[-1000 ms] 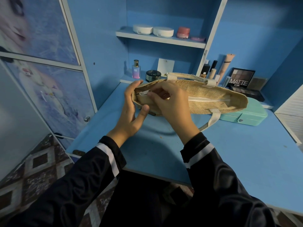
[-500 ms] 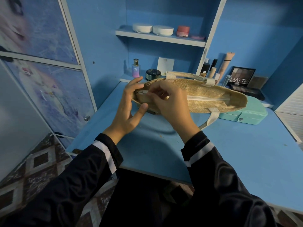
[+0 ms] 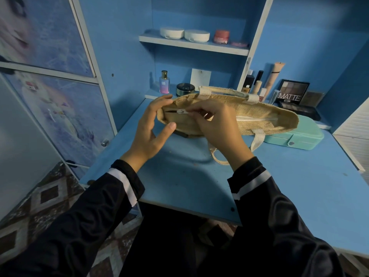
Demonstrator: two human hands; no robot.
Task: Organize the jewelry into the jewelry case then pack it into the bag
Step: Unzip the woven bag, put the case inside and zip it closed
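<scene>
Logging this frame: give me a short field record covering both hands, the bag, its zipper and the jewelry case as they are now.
left hand: grips the left end of the bag, fingers behind, thumb in front
right hand: pinches the zipper pull
bag: tan, woven, zipper side up
zipper: looks shut to the right of the pull; a short dark gap to its left
jewelry case: teal, lid shut, on the desk behind the bag's right end, not yet in the bag
</scene>
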